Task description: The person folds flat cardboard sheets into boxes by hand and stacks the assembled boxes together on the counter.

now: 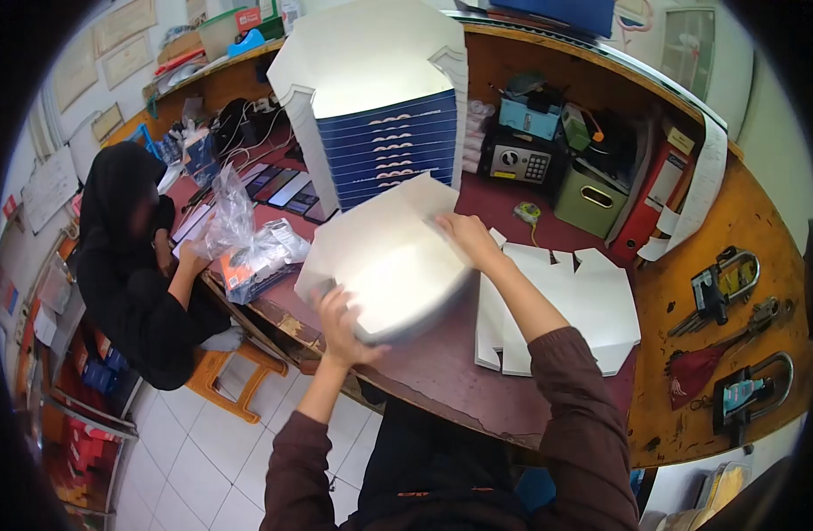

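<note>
Between my hands is a white cardboard box blank (393, 265), tilted and partly folded, with a dark outer side along its lower edge. Motion blurs that edge. My left hand (342, 329) grips its near-left corner, fingers curled over the edge. At the far-right edge, my right hand (468, 239) is closed on the card. Beneath my right forearm lies a stack of flat white blanks (592, 310) with cut notches. Behind the held blank rises a tall pile of folded blue boxes (389, 146), topped by white flaps.
Left, a co-worker in black (127, 265) sits by the desk, a hand near a clear plastic bag (225, 217). Several phones (291, 193) lie beyond. Toward the back right are a small safe (517, 159), a green box (590, 196) and a tape measure (527, 211). Padlocks (747, 394) lie right.
</note>
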Tool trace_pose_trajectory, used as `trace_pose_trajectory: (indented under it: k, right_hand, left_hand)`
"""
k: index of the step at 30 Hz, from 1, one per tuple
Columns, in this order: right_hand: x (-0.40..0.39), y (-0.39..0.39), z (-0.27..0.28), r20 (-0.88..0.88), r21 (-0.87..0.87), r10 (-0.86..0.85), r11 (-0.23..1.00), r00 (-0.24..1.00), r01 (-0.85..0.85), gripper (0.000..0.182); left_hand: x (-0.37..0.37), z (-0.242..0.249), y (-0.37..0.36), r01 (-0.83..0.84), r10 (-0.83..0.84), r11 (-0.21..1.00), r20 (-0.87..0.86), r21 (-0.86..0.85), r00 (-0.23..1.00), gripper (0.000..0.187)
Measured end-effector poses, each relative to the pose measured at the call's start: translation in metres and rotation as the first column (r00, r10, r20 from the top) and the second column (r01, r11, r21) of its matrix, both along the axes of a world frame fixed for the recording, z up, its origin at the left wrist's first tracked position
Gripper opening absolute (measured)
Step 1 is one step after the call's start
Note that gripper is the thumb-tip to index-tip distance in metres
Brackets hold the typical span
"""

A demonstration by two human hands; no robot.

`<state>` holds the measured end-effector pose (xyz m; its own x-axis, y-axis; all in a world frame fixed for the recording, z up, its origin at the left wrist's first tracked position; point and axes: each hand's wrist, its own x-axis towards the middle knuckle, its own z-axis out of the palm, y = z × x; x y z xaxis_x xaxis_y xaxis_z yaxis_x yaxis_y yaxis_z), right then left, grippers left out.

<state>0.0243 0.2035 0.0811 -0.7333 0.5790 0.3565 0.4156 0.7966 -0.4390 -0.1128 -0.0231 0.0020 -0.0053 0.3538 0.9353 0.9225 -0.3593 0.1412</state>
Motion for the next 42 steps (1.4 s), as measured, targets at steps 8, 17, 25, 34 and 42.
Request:
trace_pose_trajectory:
  k: [8, 17, 25, 34, 42]
  right_hand:
    - [0.088, -0.028, 0.021, -0.470, -0.528, -0.182, 0.842, 0.864, -0.110, 0.044]
    - [0.241, -0.110, 0.041, -0.349, -0.641, 0.009, 0.727, 0.937, -0.246, 0.030]
    - [0.225, -0.151, -0.022, -0.200, -0.813, -0.018, 0.560, 0.980, -0.156, 0.030]
    - [0.243, -0.160, -0.009, -0.766, -0.514, -0.610, 0.391, 0.203, -0.764, 0.016]
    - [0.202, -0.195, 0.021, -0.901, -0.323, -0.348, 0.937, -0.260, -0.134, 0.019]
  left_hand:
    - [0.184, 0.043, 0.059, 0.300, -0.395, 0.803, -0.081, -0.516, 0.915, 0.061]
    - [0.193, 0.034, 0.131, 0.243, -0.524, 0.373, 0.012, -0.896, 0.851, 0.056]
    - [0.185, 0.103, 0.106, 0.673, -0.244, 0.645, 0.736, -0.362, 0.631, 0.030]
    - [0.184, 0.122, 0.055, 0.816, -0.504, 0.577, 0.803, 0.038, 0.319, 0.037]
    - [0.244, 0.103, 0.032, 0.831, -0.520, 0.555, 0.798, 0.043, 0.306, 0.030]
